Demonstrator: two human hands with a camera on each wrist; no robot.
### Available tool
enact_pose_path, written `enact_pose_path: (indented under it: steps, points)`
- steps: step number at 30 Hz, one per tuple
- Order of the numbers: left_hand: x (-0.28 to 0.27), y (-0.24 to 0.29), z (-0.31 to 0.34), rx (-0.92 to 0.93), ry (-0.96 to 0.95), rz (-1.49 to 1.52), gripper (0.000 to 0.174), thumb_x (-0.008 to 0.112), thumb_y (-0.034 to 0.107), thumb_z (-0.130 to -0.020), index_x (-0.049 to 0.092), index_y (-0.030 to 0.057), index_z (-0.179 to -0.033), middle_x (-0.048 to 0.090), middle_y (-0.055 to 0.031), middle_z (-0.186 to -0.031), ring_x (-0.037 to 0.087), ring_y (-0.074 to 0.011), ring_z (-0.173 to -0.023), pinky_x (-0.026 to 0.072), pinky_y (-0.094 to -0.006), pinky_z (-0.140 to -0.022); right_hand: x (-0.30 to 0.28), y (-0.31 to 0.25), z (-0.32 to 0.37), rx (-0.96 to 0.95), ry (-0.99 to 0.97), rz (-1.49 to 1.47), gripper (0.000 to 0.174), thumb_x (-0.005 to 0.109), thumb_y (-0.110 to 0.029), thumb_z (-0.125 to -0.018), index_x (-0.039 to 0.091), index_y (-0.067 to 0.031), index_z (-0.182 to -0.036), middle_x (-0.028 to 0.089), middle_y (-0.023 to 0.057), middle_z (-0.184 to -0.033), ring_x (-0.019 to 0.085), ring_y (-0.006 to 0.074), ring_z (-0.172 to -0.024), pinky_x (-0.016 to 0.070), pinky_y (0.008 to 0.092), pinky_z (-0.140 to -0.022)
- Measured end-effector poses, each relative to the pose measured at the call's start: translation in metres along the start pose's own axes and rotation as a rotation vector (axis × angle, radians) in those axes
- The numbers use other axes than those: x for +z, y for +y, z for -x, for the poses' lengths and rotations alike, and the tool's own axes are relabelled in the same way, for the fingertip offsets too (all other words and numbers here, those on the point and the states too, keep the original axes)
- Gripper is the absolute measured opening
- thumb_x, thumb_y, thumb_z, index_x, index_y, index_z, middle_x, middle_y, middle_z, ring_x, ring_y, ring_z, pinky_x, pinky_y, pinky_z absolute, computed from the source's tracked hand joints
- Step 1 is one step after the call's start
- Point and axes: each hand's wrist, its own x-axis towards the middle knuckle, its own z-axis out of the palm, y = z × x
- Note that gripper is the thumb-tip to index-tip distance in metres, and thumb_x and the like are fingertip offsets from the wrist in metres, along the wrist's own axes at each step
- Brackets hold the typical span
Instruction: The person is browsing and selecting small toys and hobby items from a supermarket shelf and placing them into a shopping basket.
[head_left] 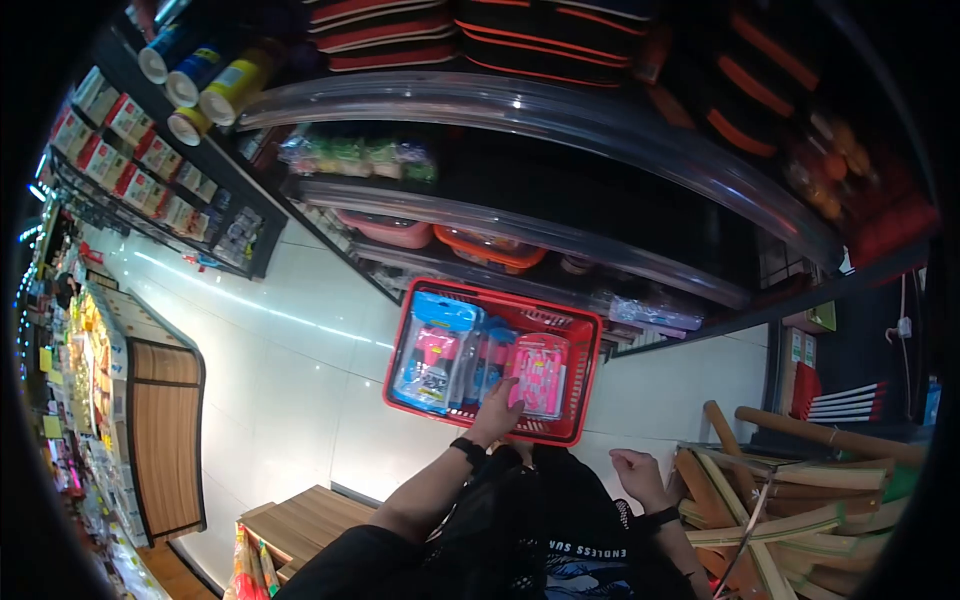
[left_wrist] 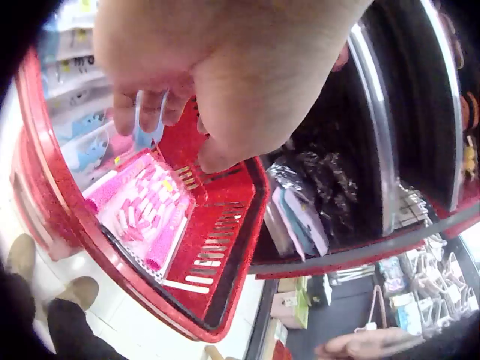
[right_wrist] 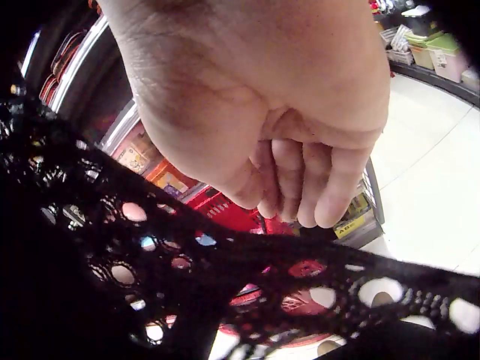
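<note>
A red shopping basket point(head_left: 592, 372) stands on the white floor in front of the shelves. It holds a large blue and pink blister pack point(head_left: 435, 355), a small blue pack point(head_left: 487, 360) and a pink pack point(head_left: 538, 375). My left hand point(head_left: 500, 405) reaches into the basket. In the left wrist view my left hand point(left_wrist: 176, 139) curls its fingers on the top edge of the blue pack point(left_wrist: 152, 127), just above the pink pack point(left_wrist: 142, 214) and the basket's wall point(left_wrist: 232, 247). My right hand point(head_left: 635, 470) is curled in a fist near my waist and holds nothing point(right_wrist: 300, 187).
Curved shelves point(head_left: 560, 235) with boxes and bags rise just behind the basket. A pile of wooden sticks point(head_left: 790, 490) lies at my right. A wooden counter point(head_left: 165, 440) and a low wooden bench point(head_left: 300, 520) stand at my left. My black mesh garment point(right_wrist: 187, 262) hangs below the right hand.
</note>
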Motion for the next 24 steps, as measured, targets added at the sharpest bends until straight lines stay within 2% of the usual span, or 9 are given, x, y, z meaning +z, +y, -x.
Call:
enact_pose_path:
  steps: [3,6,7,9,10,12,13,16,24]
  points:
    - [-0.040,0.007,0.021,0.143,0.293,-0.291,0.054,0.071,0.013,-0.084,0.051,0.0017,-0.133,0.053,-0.0271,-0.134,0.050,-0.0458,-0.124,0.0399,-0.0517,-0.105,0.006,-0.005,-0.009,0.013,-0.002,-0.033,0.022,0.065,-0.021,-0.093,0.076,-0.0067,-0.105,0.074,0.0174,-0.091,0.073,0.0259,-0.081,0.0557,0.0335,-0.076]
    - [-0.076,-0.006,0.027,0.043,0.457,-0.418,0.071,0.077,0.022,-0.081,0.044,0.0042,-0.141,0.042,-0.0319,-0.144,0.043,-0.0494,-0.131,0.0370,-0.0537,-0.109,0.020,0.001,-0.017,-0.091,0.036,-0.050,0.025,0.066,-0.023,-0.094,0.075,-0.0034,-0.106,0.075,0.0160,-0.087,0.071,0.0192,-0.078,0.0537,0.0314,-0.073]
    - [-0.079,-0.015,0.030,0.044,0.458,-0.414,0.071,0.077,0.022,-0.081,0.044,0.0042,-0.141,0.042,-0.0319,-0.144,0.043,-0.0494,-0.131,0.0370,-0.0537,-0.109,0.021,0.005,-0.014,-0.091,0.039,-0.047,0.025,0.066,-0.023,-0.094,0.075,-0.0034,-0.106,0.075,0.0160,-0.087,0.071,0.0192,-0.078,0.0537,0.0314,-0.073]
    - [-0.095,-0.023,0.025,-0.227,0.395,-0.529,0.100,0.085,0.037,-0.073,0.031,0.0101,-0.153,0.029,-0.0367,-0.151,0.034,-0.0524,-0.138,0.0334,-0.0553,-0.113,0.025,0.003,-0.025,-0.121,-0.014,-0.068,0.026,0.065,-0.024,-0.095,0.074,-0.0033,-0.107,0.075,0.0162,-0.090,0.072,0.0204,-0.083,0.0541,0.0320,-0.075]
    - [-0.094,-0.027,0.032,-0.225,0.396,-0.526,0.100,0.085,0.037,-0.073,0.031,0.0101,-0.153,0.029,-0.0367,-0.151,0.034,-0.0524,-0.138,0.0334,-0.0553,-0.113,0.027,0.006,-0.021,-0.122,-0.011,-0.065,0.026,0.065,-0.024,-0.095,0.074,-0.0033,-0.107,0.075,0.0162,-0.090,0.072,0.0204,-0.083,0.0541,0.0320,-0.075]
    - [-0.095,-0.029,0.023,-0.419,0.273,-0.560,0.116,0.089,0.042,-0.064,0.024,0.0149,-0.156,0.028,-0.0321,-0.153,0.032,-0.0505,-0.139,0.0341,-0.0579,-0.111,0.023,0.004,-0.037,-0.155,-0.084,-0.023,0.026,0.064,-0.024,-0.095,0.074,-0.0035,-0.107,0.075,0.0157,-0.092,0.073,0.0225,-0.086,0.0548,0.0326,-0.077]
    - [-0.094,-0.036,0.023,-0.398,0.278,-0.538,0.118,0.089,0.044,-0.063,0.023,0.0187,-0.157,0.028,-0.0317,-0.154,0.031,-0.0506,-0.141,0.0339,-0.0599,-0.111,0.013,-0.011,-0.032,-0.149,-0.115,0.014,0.026,0.064,-0.024,-0.095,0.074,-0.0038,-0.107,0.075,0.0161,-0.094,0.073,0.0238,-0.088,0.0552,0.0328,-0.079]
    - [-0.087,-0.043,0.023,-0.524,0.202,-0.575,0.116,0.088,0.043,-0.064,0.023,0.0189,-0.156,0.028,-0.0313,-0.154,0.031,-0.0512,-0.140,0.0344,-0.0598,-0.111,0.011,-0.009,-0.046,-0.188,-0.111,-0.029,0.026,0.064,-0.025,-0.095,0.074,-0.0035,-0.106,0.074,0.0175,-0.093,0.074,0.0255,-0.086,0.0555,0.0338,-0.077]
    - [-0.077,-0.050,0.013,-0.565,0.198,-0.688,0.104,0.086,0.035,-0.069,0.027,0.0178,-0.153,0.030,-0.0302,-0.151,0.038,-0.0493,-0.134,0.0404,-0.0596,-0.105,-0.002,0.018,-0.066,-0.227,-0.063,-0.022,0.025,0.066,-0.024,-0.094,0.074,-0.0032,-0.105,0.073,0.0194,-0.089,0.074,0.0276,-0.082,0.0552,0.0352,-0.073]
